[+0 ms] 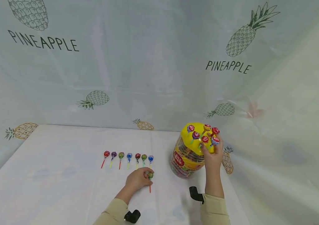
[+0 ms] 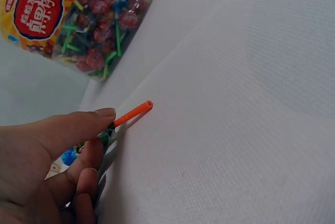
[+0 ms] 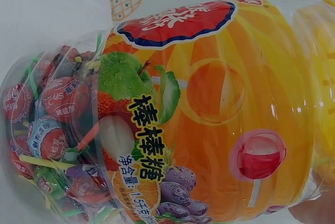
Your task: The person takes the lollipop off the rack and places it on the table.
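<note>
In the head view, my left hand pinches a green-wrapped lollipop between thumb and fingers, low over the white table. The lollipop's orange stick points away from the fingertips in the left wrist view. My right hand is at the yellow lid of a large candy jar, its thumb and fingers among several lollipops standing upright on it. Whether it pinches one of them is hidden. In the right wrist view, the jar's label fills the middle, with wrapped lollipops visible through the clear bottom.
Several lollipops lie in a row on the white tabletop, heads away from me, left of the jar. A pale curtain with pineapple prints hangs behind the table and along its right side.
</note>
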Available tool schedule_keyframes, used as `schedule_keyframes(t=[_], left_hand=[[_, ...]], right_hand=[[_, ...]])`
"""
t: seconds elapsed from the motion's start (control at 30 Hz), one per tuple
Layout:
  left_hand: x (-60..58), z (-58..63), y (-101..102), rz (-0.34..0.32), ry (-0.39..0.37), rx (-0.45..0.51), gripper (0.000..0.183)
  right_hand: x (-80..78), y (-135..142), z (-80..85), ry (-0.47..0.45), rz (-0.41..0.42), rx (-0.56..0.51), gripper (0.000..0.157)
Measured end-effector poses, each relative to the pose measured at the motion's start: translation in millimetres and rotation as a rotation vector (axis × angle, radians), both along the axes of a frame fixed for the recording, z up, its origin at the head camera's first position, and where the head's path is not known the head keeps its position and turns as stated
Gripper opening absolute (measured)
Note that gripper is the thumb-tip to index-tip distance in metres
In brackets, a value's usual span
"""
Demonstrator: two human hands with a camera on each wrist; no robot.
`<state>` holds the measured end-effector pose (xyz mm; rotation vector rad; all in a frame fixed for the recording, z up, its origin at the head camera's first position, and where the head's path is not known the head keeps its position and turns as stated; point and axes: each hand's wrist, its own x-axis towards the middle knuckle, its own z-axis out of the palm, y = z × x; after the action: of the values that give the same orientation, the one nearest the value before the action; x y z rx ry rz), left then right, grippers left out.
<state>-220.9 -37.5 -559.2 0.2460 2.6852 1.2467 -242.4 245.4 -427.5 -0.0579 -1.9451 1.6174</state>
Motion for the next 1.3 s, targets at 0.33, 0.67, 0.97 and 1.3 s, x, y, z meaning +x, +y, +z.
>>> schedule_keyframes(t=[0.33, 0.67, 0.97, 1.3], left_hand=[[1.6, -0.6, -0.6, -0.004, 0.025, -0.012, 0.043], [-0.2, 3.0, -2.3, -0.015, 0.027, 0.013, 0.046], [0.8, 3.5, -16.2, -0.003, -0.022, 0.318, 0.040], [-10.7, 82.5, -3.7, 0.003, 0.177, 0.411, 0.029]], right_hand=[[1.4, 0.2, 2.1, -0.017, 0.006, -0.005, 0.049], [2.9, 1.1, 3.1, -0.013, -0.001, 0.000, 0.050], [2.4, 2.3, 0.0, 0.012, 0.011, 0.001, 0.049], [-0.1, 2.6, -1.5, 0.012, -0.006, 0.018, 0.047]])
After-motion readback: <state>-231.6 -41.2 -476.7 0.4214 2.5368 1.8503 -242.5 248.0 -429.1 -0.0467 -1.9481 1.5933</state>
